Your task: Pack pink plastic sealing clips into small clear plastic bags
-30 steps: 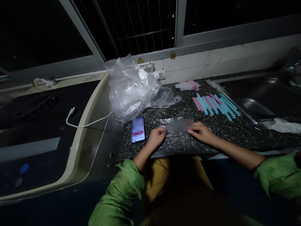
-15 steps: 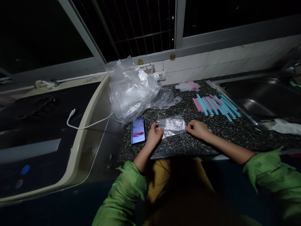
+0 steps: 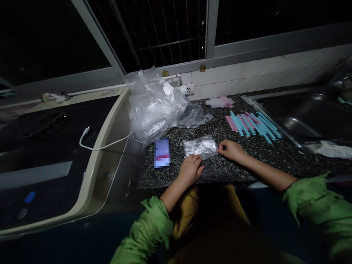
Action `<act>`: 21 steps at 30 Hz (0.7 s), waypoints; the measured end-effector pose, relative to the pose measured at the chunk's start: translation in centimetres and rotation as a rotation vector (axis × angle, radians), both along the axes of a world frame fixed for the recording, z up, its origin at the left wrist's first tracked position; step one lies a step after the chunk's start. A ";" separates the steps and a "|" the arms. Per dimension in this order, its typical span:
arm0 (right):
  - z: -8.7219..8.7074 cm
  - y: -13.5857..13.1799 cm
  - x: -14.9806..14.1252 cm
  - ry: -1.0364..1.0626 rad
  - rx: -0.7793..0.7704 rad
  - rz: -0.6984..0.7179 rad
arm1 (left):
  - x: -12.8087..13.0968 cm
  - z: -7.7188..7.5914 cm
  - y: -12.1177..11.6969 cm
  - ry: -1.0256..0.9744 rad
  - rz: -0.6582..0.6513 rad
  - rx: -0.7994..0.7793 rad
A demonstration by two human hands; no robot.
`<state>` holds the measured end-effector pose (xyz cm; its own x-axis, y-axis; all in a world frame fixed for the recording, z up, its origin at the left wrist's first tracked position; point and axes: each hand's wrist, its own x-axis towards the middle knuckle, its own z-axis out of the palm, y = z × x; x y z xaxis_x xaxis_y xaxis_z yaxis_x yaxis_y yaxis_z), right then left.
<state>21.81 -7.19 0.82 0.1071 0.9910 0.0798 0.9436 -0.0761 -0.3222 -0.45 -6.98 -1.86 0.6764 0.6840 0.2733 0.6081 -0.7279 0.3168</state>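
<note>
A small clear plastic bag [image 3: 200, 145] lies flat on the speckled dark counter [image 3: 220, 170] in front of me. My right hand [image 3: 231, 150] pinches the bag's right edge between thumb and fingers. At the near left edge, my left hand [image 3: 191, 169] rests palm down with its fingers stretched onto the bag and its thumb apart. Left of that hand lies a phone [image 3: 162, 153] with its screen lit.
A heap of crumpled clear plastic [image 3: 156, 104] stands at the back left, beside a washing machine [image 3: 90, 176]. Blue and pink strips [image 3: 251, 124] lie at the back right, near a steel sink [image 3: 305, 113]. A white cable [image 3: 107, 146] crosses the machine's edge.
My left hand has let go of the bag's left edge and moved right and toward me, now lying flat on its near edge. The right hand stays in place.
</note>
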 end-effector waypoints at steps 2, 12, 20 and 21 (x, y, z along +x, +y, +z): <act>0.0 -0.1 -0.1 0.018 0.043 0.009 | -0.1 -0.3 -0.2 0.005 0.002 0.016; -1.3 -1.2 1.3 -0.053 0.248 0.418 | -0.9 -0.3 0.1 -0.009 -0.035 0.011; -1.3 -0.9 2.7 -0.367 0.429 0.670 | -1.2 0.1 1.0 0.005 -0.014 0.021; -1.3 -1.0 2.4 -0.397 0.442 0.663 | -1.1 0.1 0.8 0.004 0.020 0.046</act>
<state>24.25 -8.23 -0.46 -0.5948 0.7090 0.3789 0.7975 0.5796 0.1675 -1.55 -6.13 -1.71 0.6640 0.6841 0.3019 0.6237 -0.7294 0.2810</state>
